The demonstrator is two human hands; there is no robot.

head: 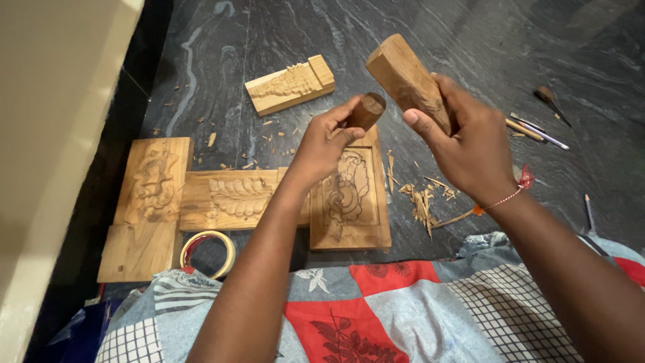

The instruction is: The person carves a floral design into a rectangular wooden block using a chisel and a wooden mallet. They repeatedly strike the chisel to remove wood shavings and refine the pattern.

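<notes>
- A patchwork cloth in red, grey and checked squares is lying across the bottom edge, nearest the camera; both forearms are reaching out over it.
- A roll of tape is sitting on the dark stone floor just past the cloth, beside a plain wooden board.
- The left hand is closing its fingers around the round wooden handle of a chisel, holding it upright over a carved panel; the blade is hidden behind the hand.
- That carved panel is lying flat on the floor directly under the left hand, with a leaf-carved panel touching its left side and a third carved panel further left.
- Wood shavings are lying scattered just right of the panel under the hand.
- The right hand is gripping a wooden mallet block tightly, holding it tilted in the air, just right of the chisel handle. A thread bracelet is circling that wrist.
- Slim carving tools are lying on the floor beyond the right hand.
- Farthest off, a small carved block is lying alone on the floor.
</notes>
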